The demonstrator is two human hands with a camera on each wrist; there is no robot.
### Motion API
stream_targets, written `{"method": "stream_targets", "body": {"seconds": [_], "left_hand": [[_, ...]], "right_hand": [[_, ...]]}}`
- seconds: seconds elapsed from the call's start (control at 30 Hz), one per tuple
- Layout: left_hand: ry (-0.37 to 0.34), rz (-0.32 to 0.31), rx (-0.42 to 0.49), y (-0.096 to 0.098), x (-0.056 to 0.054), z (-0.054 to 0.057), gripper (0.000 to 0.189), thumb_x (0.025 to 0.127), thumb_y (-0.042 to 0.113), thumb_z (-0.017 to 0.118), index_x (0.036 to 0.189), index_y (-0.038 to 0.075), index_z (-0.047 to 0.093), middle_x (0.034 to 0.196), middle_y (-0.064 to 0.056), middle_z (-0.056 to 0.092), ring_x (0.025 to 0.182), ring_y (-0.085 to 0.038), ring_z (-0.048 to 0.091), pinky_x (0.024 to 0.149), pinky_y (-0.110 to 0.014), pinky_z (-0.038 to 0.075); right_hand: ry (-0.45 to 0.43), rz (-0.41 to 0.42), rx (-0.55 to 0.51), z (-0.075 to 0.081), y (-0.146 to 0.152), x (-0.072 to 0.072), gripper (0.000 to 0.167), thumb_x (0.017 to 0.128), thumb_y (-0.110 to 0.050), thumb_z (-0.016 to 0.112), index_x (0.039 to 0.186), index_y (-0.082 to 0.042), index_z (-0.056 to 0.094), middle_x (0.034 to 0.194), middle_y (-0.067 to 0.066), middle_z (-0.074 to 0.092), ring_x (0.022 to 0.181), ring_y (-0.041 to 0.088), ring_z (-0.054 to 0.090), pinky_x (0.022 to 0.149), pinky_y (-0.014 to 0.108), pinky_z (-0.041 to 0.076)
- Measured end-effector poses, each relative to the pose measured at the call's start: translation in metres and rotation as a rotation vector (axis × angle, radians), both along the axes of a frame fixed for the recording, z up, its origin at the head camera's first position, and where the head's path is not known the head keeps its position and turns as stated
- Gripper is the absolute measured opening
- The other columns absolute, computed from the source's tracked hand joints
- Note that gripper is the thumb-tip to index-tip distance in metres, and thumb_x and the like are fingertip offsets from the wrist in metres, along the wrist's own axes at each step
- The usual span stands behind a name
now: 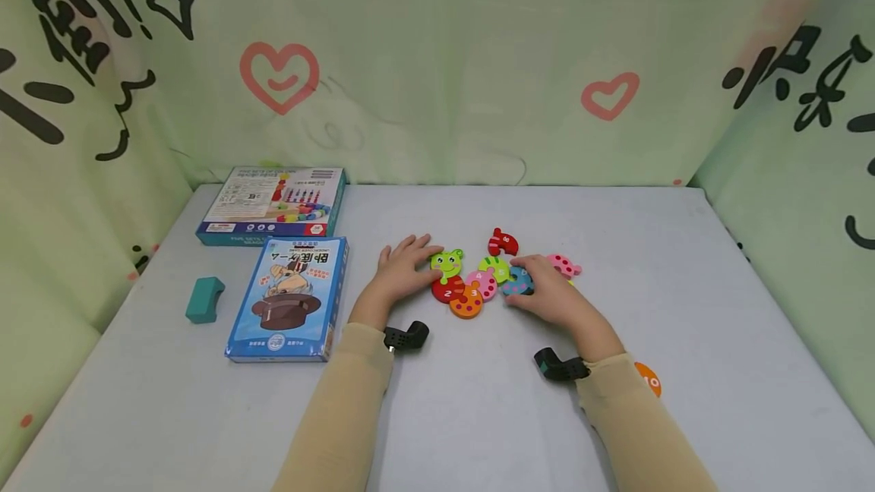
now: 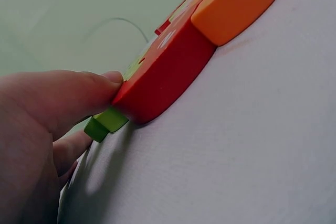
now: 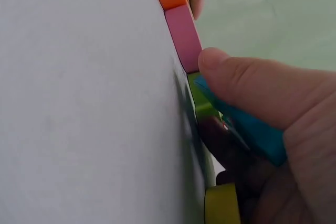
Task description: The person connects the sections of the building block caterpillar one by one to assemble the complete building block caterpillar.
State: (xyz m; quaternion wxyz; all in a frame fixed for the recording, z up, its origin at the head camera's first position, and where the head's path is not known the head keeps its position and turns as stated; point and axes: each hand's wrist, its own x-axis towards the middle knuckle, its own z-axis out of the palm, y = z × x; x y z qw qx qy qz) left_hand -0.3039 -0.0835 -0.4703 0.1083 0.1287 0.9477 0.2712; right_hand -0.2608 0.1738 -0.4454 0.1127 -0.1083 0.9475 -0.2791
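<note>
Near the table's middle, my left hand [image 1: 403,272] rests its thumb and fingertips against a green frog-face puzzle piece [image 1: 447,264]. Curving rightward from that head are a red piece [image 1: 447,291] marked 2, an orange piece [image 1: 467,302] marked 3, a pink piece [image 1: 484,285] and a green piece [image 1: 495,268]. My right hand [image 1: 552,293] pinches a blue spotted puzzle piece [image 1: 518,282] at the chain's right end. In the right wrist view the blue piece [image 3: 254,132] is tilted, its low edge overlapping the green piece [image 3: 202,95]; my fingers hide part of it.
A loose red piece [image 1: 503,241] lies behind the chain. Beyond my right hand is a pink spotted piece [image 1: 563,265]. My right sleeve partly covers an orange piece [image 1: 649,379] marked 10. On the left lie a blue box [image 1: 287,302], a multicoloured box [image 1: 273,203] and a teal block [image 1: 203,301].
</note>
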Motion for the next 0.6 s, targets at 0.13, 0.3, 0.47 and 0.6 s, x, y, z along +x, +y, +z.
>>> {"method": "stream_targets", "body": {"seconds": [0.13,0.3,0.47,0.6], "left_hand": [[0.005,0.001,-0.009,-0.0002,-0.0005,-0.0004,0.049,0.086,0.043,0.052,0.133,0.03,0.046,0.151,0.005,0.024,0.141,-0.018,0.012,0.111,-0.053,-0.002],[0.002,0.001,-0.002,-0.0005,-0.0006,-0.0008,0.049,0.086,0.043,0.053,0.133,0.03,0.046,0.15,0.005,0.024,0.141,-0.019,0.012,0.111,-0.053,-0.002],[-0.002,0.001,0.003,-0.0006,0.0,-0.0013,0.05,0.085,0.043,0.053,0.133,0.03,0.046,0.15,0.005,0.024,0.141,-0.019,0.012,0.111,-0.053,-0.002],[-0.001,0.004,0.004,-0.0003,0.0,-0.0014,0.05,0.085,0.043,0.053,0.133,0.03,0.046,0.15,0.005,0.024,0.141,-0.019,0.011,0.111,-0.053,-0.003]], "right_hand": [[0.008,-0.011,0.016,-0.0004,-0.0031,-0.0014,0.069,0.079,-0.029,0.069,0.135,-0.003,0.037,0.137,0.02,0.036,0.123,0.034,0.038,0.101,0.05,0.035],[0.023,-0.018,0.021,-0.0029,-0.0045,-0.0024,0.069,0.078,-0.029,0.07,0.135,-0.005,0.038,0.137,0.018,0.037,0.123,0.033,0.038,0.101,0.049,0.035],[0.036,-0.021,0.043,-0.0054,-0.0035,-0.0021,0.069,0.079,-0.03,0.069,0.136,-0.007,0.038,0.136,0.018,0.038,0.123,0.033,0.039,0.101,0.05,0.036],[0.047,-0.027,0.065,-0.0064,-0.0028,-0.0026,0.069,0.079,-0.032,0.069,0.137,-0.009,0.039,0.136,0.017,0.04,0.123,0.033,0.04,0.1,0.051,0.036]]}}
